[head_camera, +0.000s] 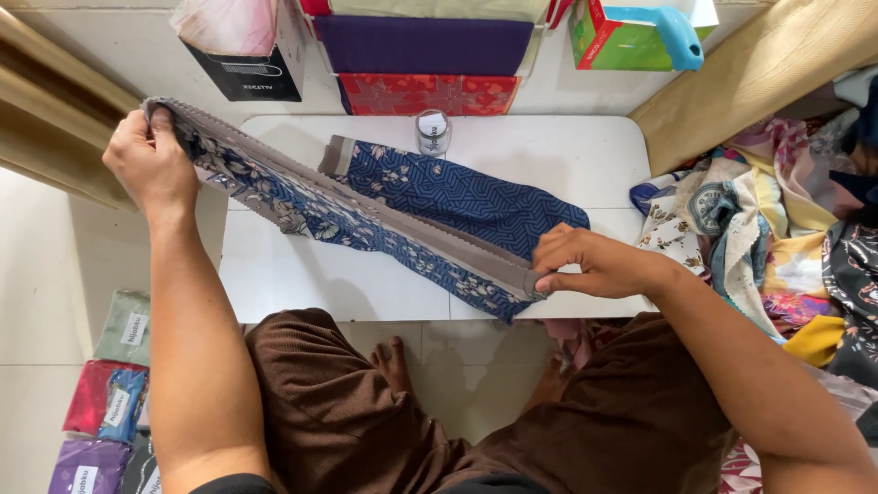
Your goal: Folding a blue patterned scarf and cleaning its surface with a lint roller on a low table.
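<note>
Pinching blue patterned cloth [366, 224] taut, left hand [146, 160], right hand [585, 261], fingertips hidden, possibly folded double

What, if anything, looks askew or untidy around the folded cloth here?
Nothing looks damaged or spilled. The blue patterned cloth is stretched between left hand and right hand. Only the heap of loose fabrics beside the white table looks jumbled.

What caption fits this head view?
Left hand and right hand stretch a folded blue patterned cloth above a white table.
</note>
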